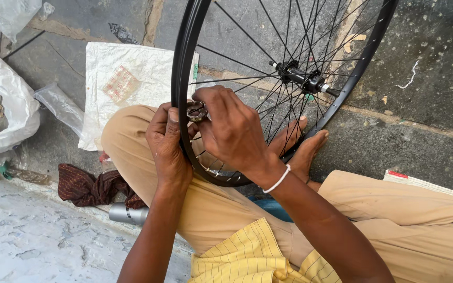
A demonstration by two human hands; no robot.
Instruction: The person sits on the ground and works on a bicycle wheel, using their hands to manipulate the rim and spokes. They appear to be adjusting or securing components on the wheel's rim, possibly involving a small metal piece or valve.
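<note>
A black bicycle wheel rim (180, 57) with thin spokes and a central hub (302, 78) stands upright between my knees. My left hand (168, 144) grips the rim from the left side at its lower part. My right hand (232, 128) reaches through from the right and pinches a small round metal tool (196, 110) against the rim, right beside the left thumb. A white band circles my right wrist. My bare feet (302, 147) rest on the stone floor behind the rim's bottom.
A white woven sack (124, 78) lies flat on the floor at the left. Clear plastic bags (1, 105) sit at the far left. A dark red cloth (87, 186) and a silver cylinder (127, 213) lie by my left knee.
</note>
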